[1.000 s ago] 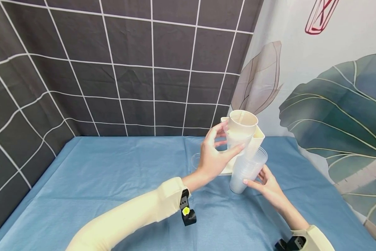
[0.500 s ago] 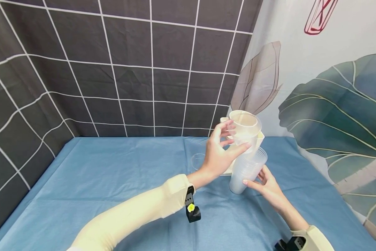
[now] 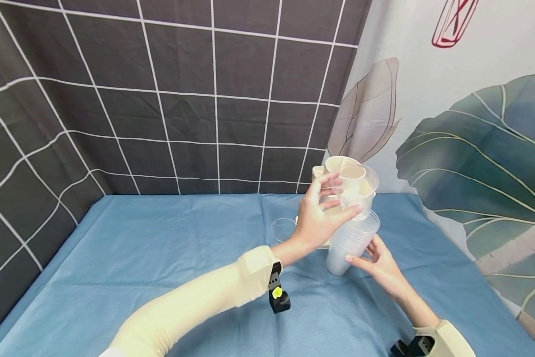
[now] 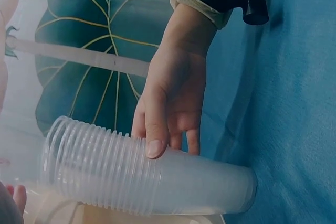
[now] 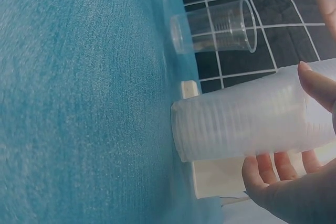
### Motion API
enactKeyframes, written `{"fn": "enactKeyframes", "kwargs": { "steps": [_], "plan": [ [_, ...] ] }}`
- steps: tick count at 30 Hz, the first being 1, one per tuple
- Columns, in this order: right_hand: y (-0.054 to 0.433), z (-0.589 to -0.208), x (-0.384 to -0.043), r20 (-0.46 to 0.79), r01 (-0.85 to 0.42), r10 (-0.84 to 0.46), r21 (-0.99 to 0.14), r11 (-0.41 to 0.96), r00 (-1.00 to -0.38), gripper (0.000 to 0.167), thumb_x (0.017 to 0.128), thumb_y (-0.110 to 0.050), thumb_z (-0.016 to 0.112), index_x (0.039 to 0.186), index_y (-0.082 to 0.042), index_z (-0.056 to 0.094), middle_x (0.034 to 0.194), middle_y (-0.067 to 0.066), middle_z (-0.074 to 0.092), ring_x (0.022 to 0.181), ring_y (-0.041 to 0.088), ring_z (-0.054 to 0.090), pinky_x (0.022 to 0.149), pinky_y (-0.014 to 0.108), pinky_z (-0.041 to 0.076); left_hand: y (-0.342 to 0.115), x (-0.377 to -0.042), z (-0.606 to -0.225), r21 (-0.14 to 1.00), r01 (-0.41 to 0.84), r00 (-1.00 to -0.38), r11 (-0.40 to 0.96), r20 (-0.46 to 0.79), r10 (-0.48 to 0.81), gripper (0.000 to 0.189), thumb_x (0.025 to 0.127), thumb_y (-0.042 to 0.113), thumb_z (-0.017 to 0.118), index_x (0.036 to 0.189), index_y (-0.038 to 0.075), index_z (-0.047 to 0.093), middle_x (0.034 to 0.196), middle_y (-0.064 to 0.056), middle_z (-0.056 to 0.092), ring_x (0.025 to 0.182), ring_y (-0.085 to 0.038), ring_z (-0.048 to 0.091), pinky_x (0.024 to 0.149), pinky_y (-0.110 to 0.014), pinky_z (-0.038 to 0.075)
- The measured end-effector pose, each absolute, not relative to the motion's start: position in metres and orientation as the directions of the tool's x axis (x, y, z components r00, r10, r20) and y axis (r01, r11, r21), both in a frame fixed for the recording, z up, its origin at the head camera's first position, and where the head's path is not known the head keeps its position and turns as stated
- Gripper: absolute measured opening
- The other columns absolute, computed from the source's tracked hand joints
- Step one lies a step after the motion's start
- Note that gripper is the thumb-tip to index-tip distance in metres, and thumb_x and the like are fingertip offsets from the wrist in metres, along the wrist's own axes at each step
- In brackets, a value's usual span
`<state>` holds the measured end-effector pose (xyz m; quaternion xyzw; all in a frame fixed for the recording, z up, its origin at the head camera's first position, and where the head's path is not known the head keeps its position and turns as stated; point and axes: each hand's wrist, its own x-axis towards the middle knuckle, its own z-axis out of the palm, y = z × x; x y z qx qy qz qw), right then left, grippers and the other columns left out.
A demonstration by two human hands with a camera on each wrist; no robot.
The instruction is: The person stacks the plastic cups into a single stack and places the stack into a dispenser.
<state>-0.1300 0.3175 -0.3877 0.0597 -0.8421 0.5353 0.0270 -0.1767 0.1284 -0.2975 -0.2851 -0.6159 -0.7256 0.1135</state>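
My right hand point(image 3: 379, 265) grips a tall stack of nested clear plastic cups point(image 3: 349, 248), which stands on the table tilted slightly right. The left wrist view shows the right thumb and fingers round the stack point(image 4: 199, 182). In the head view my left hand point(image 3: 318, 215) holds a clear plastic cup point(image 3: 365, 191) upright, just above the stack's mouth, thumb on the near side and fingers behind. Whether that cup touches the stack is hard to tell. Only the left hand's fingertips point(image 4: 20, 198) show in the left wrist view.
A single clear cup point(image 3: 282, 229) stands on the blue cloth, left of the left hand; the right wrist view shows this cup point(image 5: 215, 27) too. Behind the hands is a cream-coloured holder point(image 3: 318, 171) with a round opening, partly hidden. Dark gridded curtain point(image 3: 182, 114) closes off the back.
My left hand has moved right and slightly toward me with the clear cup, from in front of the cream holder to over the stack. The right hand and stack have stayed put.
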Motion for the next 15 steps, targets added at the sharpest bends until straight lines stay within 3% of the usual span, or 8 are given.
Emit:
{"fn": "enactKeyframes", "kwargs": {
  "steps": [8,15],
  "plan": [
    [0.3171,-0.3866,-0.1301,0.117,-0.138,-0.077,-0.906,0.4,-0.99,0.082,0.088,-0.014,0.069,0.15,-0.007,0.017,0.148,0.02,0.035,0.114,-0.017,0.04,0.089,0.003,0.04,0.1293,-0.1798,-0.3006,0.811,0.542,-0.789,-0.219,0.581,0.198,0.075,0.076,0.005,0.078,0.139,0.009,0.038,0.127,-0.015,0.058,0.112,-0.025,0.062,0.089,-0.019,0.053],
    [0.3168,-0.3874,-0.13,0.109,-0.127,-0.066,-0.909,0.397,-0.992,0.079,0.088,-0.014,0.069,0.148,-0.004,0.019,0.146,0.019,0.037,0.112,-0.018,0.042,0.089,0.004,0.042,0.132,-0.1814,-0.3036,0.803,0.561,-0.778,-0.204,0.595,0.204,0.073,0.076,0.005,0.079,0.137,0.007,0.04,0.127,-0.015,0.059,0.112,-0.026,0.062,0.09,-0.019,0.053]
  ]
}}
